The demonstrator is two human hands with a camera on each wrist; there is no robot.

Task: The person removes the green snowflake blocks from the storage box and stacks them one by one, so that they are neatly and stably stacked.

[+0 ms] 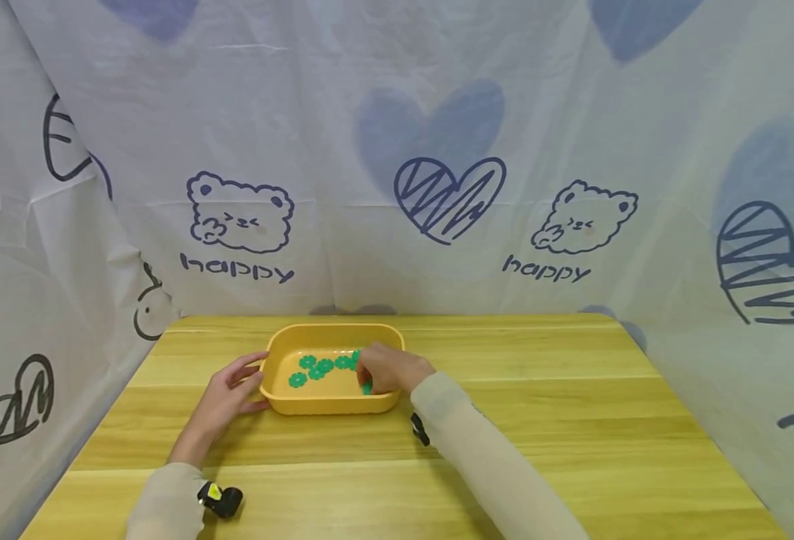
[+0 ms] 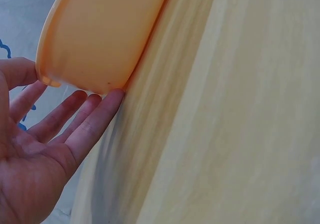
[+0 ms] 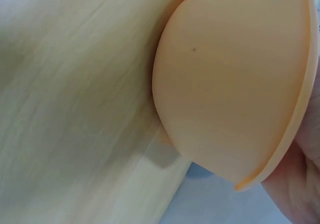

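A yellow-orange plastic basin stands on the wooden table. Several green flower-shaped pieces lie on its floor, some touching one another. My left hand is at the basin's left end, its fingers spread and nearly straight. In the left wrist view, fingertips touch the basin's outer wall and rim. My right hand reaches over the right end, fingers curled down inside; a green piece shows at the fingertips, apparently pinched. The basin wall hides those fingertips in the right wrist view.
The wooden table extends around the basin on all sides. Behind it hangs a pale cloth printed with hearts and bears, and similar cloth covers both sides. A black wrist camera is on the left wrist.
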